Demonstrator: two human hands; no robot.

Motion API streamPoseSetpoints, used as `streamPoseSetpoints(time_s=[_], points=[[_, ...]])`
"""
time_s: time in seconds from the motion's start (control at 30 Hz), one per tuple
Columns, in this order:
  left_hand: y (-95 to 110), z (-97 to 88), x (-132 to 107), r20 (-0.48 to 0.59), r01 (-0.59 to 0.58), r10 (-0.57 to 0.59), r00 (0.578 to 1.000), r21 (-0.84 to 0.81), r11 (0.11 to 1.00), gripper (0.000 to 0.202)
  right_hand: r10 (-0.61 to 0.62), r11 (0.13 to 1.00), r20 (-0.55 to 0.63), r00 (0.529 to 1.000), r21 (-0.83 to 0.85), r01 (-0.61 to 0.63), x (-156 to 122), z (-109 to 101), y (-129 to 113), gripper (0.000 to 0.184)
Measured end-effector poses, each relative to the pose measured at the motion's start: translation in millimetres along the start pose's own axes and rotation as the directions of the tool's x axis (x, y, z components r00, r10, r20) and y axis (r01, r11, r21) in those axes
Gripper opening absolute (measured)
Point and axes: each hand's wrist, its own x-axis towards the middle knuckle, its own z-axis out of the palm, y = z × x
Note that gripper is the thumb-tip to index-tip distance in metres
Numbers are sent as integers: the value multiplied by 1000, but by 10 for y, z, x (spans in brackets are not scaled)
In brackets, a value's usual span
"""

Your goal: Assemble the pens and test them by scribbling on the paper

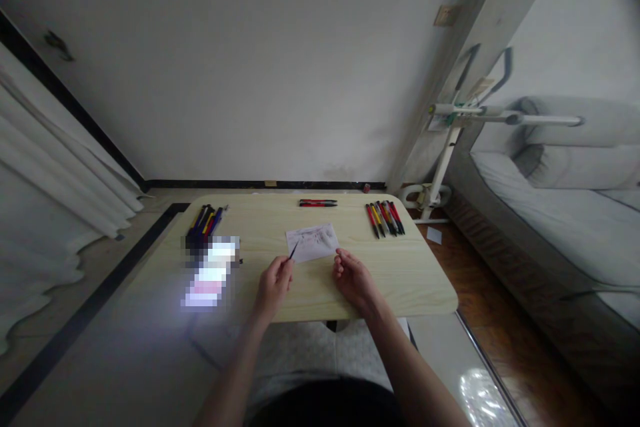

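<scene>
My left hand [274,285] is closed on a thin dark pen [293,251], its tip touching the left edge of a small white paper [313,241] marked with scribbles. My right hand [351,276] rests with curled fingers on the pale wooden table [400,273], just below the paper's right corner, and holds nothing that I can see. A bundle of dark, yellow and blue pens [204,221] lies at the far left. Several red and black pens [385,218] lie at the far right. One red and black pen [318,203] lies alone at the far edge.
A blurred-out white object [213,271] lies left of my left hand. White curtains [55,180] hang at the left. A white stand [440,173] and a grey bed [565,213] are at the right. The wall is close behind the table.
</scene>
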Motion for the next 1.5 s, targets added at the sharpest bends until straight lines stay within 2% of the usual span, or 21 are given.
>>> streamPoseSetpoints(time_s=[0.17, 0.33, 0.6, 0.8, 1.1, 1.37, 1.5], points=[[-18, -8, 5, 3, -4, 4, 1000, 12, 1000, 26, -7, 1000, 4, 1000, 22, 7, -3, -3, 2, 13], [-32, -14, 8, 22, -35, 34, 999, 33, 999, 25, 0, 999, 28, 1000, 34, -1, 3, -13, -4, 25], [-38, -4, 5, -5, -47, 48, 999, 37, 998, 27, 20, 998, 46, 999, 65, -23, -10, 0, -19, 14], [-25, -7, 9, 12, -39, 38, 999, 18, 999, 25, 3, 999, 47, 999, 51, -5, 13, -40, -4, 24], [-64, -9, 19, 14, -39, 39, 999, 32, 999, 23, -11, 997, 80, 997, 77, 4, 20, -67, 7, 17], [-26, -17, 15, 31, -19, 18, 999, 35, 999, 24, -3, 1000, 58, 998, 27, 2, 6, -21, -6, 14], [-37, -18, 13, 27, -22, 21, 999, 48, 999, 24, -21, 999, 52, 998, -29, 23, -10, 18, -2, 19]])
